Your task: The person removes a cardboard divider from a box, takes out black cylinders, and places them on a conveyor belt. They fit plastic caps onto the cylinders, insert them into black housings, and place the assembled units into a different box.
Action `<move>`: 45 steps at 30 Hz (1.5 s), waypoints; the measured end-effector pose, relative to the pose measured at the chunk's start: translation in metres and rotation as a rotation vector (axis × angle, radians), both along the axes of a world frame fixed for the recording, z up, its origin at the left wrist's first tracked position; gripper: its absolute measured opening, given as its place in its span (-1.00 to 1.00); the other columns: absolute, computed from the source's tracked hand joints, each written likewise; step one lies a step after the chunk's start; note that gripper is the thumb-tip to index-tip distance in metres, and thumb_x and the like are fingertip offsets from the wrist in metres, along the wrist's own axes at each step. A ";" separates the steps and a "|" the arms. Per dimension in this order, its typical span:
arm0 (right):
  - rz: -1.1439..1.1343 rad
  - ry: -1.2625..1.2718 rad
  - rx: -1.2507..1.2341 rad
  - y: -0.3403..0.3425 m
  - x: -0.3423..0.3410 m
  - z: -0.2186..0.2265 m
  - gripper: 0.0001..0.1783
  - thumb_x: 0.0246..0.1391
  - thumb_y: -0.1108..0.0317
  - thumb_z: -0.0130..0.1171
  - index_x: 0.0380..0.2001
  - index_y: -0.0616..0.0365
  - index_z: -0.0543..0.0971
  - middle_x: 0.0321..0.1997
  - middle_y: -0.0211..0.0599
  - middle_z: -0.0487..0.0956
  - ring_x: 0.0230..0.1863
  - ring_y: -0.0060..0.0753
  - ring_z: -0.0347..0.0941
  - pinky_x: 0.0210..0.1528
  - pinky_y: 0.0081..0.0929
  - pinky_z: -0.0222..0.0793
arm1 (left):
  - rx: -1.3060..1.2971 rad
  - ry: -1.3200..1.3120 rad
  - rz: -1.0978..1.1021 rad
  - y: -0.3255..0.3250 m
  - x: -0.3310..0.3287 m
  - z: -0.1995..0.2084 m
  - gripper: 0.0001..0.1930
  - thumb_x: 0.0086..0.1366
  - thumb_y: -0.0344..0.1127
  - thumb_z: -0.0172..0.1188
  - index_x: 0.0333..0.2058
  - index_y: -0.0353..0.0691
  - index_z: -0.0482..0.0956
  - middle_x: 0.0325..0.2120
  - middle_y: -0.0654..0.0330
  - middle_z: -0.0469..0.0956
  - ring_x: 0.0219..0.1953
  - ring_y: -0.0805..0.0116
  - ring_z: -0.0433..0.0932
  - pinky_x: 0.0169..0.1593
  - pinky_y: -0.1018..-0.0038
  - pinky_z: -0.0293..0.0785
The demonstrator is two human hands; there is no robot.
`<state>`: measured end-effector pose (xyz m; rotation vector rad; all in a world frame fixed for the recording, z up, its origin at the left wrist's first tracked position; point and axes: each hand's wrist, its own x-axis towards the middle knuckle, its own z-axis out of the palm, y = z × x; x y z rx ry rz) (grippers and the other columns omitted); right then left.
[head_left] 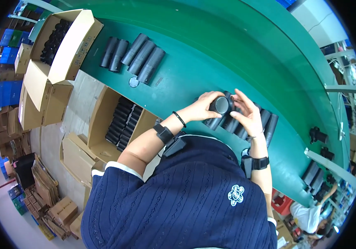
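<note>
My left hand (pixel 207 106) is closed round a black cylinder (pixel 221 105), tilted so its pale grey round end shows. Just to its right, my right hand (pixel 247 115) curls its thumb and fingers about a small black round part (pixel 231 103), close against the cylinder; whether the two pieces are joined cannot be made out. Beneath both hands, several more black cylinders (pixel 271 128) lie side by side on the green table (pixel 178 74), partly hidden by my fingers.
Further left on the table lie several black cylinders (pixel 151 65) beside a small round pale disc (pixel 133 82). An open carton (pixel 68 54) of black parts stands at the far left. Below the table edge, another carton (pixel 99 108) holds rows of black cylinders. A co-worker (pixel 308 216) is at the right.
</note>
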<state>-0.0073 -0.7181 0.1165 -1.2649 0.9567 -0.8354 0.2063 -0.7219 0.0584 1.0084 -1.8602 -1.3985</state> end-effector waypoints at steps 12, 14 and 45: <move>0.098 0.549 -0.484 0.007 0.012 0.001 -0.41 -0.29 0.56 0.27 -0.04 0.19 0.49 0.07 -0.12 0.46 0.13 -0.12 0.35 0.16 -0.32 0.27 | -0.075 -0.064 0.073 0.011 -0.008 -0.002 -0.22 0.02 0.09 0.31 0.08 -0.25 0.21 -0.02 -0.03 0.29 0.06 -0.02 0.26 0.14 0.17 0.14; 0.099 0.554 -0.526 0.007 0.014 0.002 -0.42 -0.30 0.60 0.25 -0.05 0.19 0.50 0.07 -0.13 0.47 0.13 -0.12 0.36 0.16 -0.32 0.27 | -0.088 -0.060 0.076 0.012 -0.009 -0.006 -0.26 0.06 0.10 0.26 0.08 -0.26 0.21 -0.03 -0.04 0.29 0.06 -0.01 0.26 0.14 0.17 0.14; 0.248 0.728 -0.638 -0.001 0.032 0.022 -0.45 -0.30 0.64 0.19 -0.08 0.29 0.49 0.02 -0.12 0.44 0.04 -0.05 0.35 0.06 -0.31 0.30 | -0.099 -0.055 0.135 0.016 -0.010 -0.009 -0.39 0.18 0.05 0.14 0.03 -0.29 0.25 -0.08 -0.02 0.33 0.04 0.04 0.28 0.14 0.19 0.13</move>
